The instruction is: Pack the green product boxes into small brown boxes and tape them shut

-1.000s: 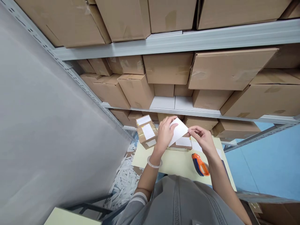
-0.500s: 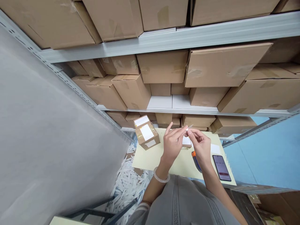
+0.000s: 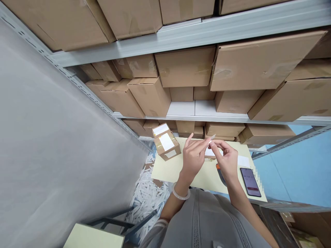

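A small whitish slip, thin and partly see-through at its tip, is pinched between the fingertips of both hands above the pale yellow table. My left hand grips it from the left, little finger raised. From the other side my right hand closes thumb and index finger on it. Below and behind them lies a small carton with a white label, mostly hidden. An orange and dark-blue tool sits under my right wrist, partly covered. Left of my hands stands a taped carton with white labels.
A lit phone and a white paper lie on the table's right side. Metal shelving packed with brown cartons rises in front. Shredded paper covers the floor at left, near a stool. A grey wall borders the left.
The view has shifted slightly, so the table and hands appear a little further right. Both hands keep their pinch on the slip, whose tip shows a bit more.
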